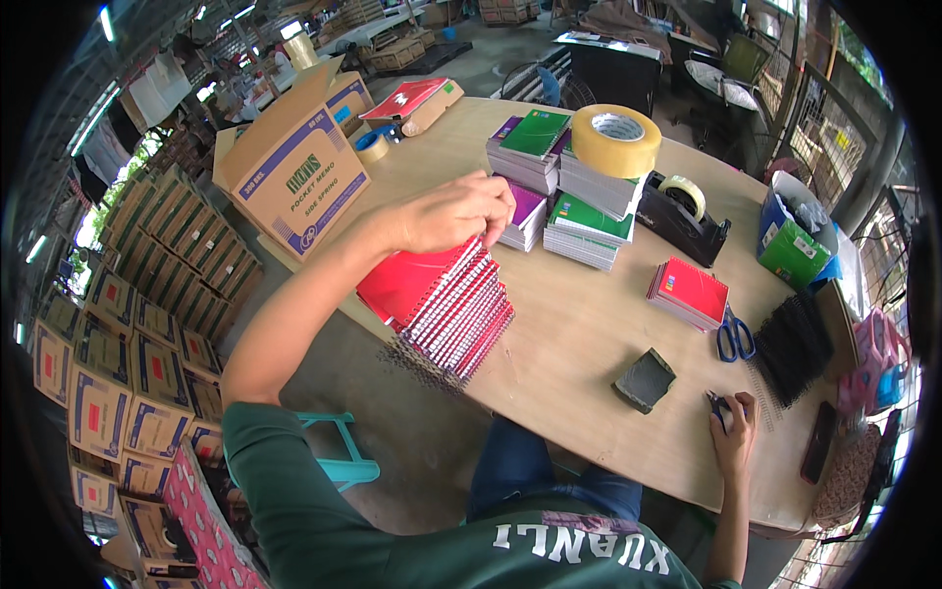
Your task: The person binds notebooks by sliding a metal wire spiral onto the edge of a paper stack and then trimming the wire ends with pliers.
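A tall stack of red notebooks (451, 314) with white spiral bindings stands at the table's left front edge. At its top far corner, the curled fingers of my left hand (453, 213) close on a red spiral notebook (407, 280); the fingertips are partly hidden. My right hand (736, 432) rests at the right front of the table, wrapped round small dark-handled pliers (719, 407) whose jaws point away from me. Left of it lies a dark square block or shallow tray (645, 381). Beyond are blue-handled scissors (734, 339) and a small pile of red notebooks (690, 292).
Purple and green notebook stacks (587, 236) stand mid-table, one topped by a big tape roll (616, 142). Beside them is a black tape dispenser (682, 221). Black spiral coils (793, 348) and a phone (818, 442) lie right. An open carton (304, 182) stands left; stacked cartons (128, 373) line the floor.
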Demonstrator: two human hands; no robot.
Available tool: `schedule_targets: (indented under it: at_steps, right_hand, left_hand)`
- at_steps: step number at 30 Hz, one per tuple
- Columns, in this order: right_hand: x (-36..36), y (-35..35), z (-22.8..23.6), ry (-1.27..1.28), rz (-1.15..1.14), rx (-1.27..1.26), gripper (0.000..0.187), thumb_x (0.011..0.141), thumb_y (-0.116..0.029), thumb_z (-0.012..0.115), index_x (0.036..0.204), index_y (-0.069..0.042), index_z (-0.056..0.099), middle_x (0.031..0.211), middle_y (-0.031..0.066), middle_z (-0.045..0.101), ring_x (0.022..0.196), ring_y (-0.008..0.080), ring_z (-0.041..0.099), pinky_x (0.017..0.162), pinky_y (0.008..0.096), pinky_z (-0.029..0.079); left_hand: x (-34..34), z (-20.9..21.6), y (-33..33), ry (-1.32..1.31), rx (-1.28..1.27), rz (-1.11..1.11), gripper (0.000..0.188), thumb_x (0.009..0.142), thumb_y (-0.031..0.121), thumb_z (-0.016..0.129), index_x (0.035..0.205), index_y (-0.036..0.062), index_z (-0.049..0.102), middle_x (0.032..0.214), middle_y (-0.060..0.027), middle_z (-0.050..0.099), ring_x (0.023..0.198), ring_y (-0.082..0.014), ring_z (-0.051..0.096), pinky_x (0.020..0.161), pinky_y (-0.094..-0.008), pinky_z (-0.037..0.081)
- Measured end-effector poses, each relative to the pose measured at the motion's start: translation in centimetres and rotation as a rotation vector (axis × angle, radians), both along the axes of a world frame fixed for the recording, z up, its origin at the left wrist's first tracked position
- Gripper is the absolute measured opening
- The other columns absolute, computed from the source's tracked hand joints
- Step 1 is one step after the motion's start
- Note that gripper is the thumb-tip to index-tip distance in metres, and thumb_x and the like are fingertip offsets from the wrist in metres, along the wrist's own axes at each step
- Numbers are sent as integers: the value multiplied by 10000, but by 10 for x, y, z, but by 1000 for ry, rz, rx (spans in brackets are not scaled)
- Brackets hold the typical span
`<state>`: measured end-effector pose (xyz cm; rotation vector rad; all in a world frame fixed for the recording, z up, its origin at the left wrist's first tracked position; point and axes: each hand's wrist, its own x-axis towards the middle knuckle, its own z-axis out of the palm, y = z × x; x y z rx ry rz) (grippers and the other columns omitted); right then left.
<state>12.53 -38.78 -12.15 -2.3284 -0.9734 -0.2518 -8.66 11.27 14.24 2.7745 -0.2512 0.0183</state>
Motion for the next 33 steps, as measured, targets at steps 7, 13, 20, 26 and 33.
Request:
schedule_targets:
  at_steps: [7,13,20,26,33]
  right_hand:
    - [1,-2,-2,111,13,7,471,710,-37,766,1168,-2,663,1238,195,551,1156,383,532,999,467,436]
    - [-16,3,11,-124,-86,-73,590,712,-84,799,1284,-76,651,1360,197,497,1268,427,468,1069,533,396]
    - [-15,40,19,-124,58,66,606,709,-78,812,1293,-95,652,1359,201,504,1251,424,487,1050,541,407]
    - [-40,57,36,-34,261,14,712,653,-132,871,1328,-139,645,1375,221,501,1236,418,521,1005,507,470]
    - [-6,130,-32,-88,413,207,398,790,-134,805,1182,-128,739,1294,225,557,998,308,655,846,407,574]
  left_hand:
    - [-12,-25,5,-82,-73,80,206,862,103,513,988,110,676,1268,-68,570,1218,-317,482,1094,-469,343]
    - [-98,-5,13,-578,-342,551,494,975,206,596,1456,126,521,1510,-69,501,1373,-285,462,1146,-437,340]
    - [-129,-79,-18,-509,-728,926,458,1046,317,556,1379,5,599,1352,-133,634,1295,-189,533,1125,-332,364]
    - [-120,-43,-99,-1203,-122,801,518,1027,274,562,1397,-85,504,1479,-211,499,1390,-275,462,1167,-385,344]
    - [133,-136,-191,-363,-842,399,419,910,198,746,1269,17,626,1208,-120,678,1086,-217,645,898,-360,534]
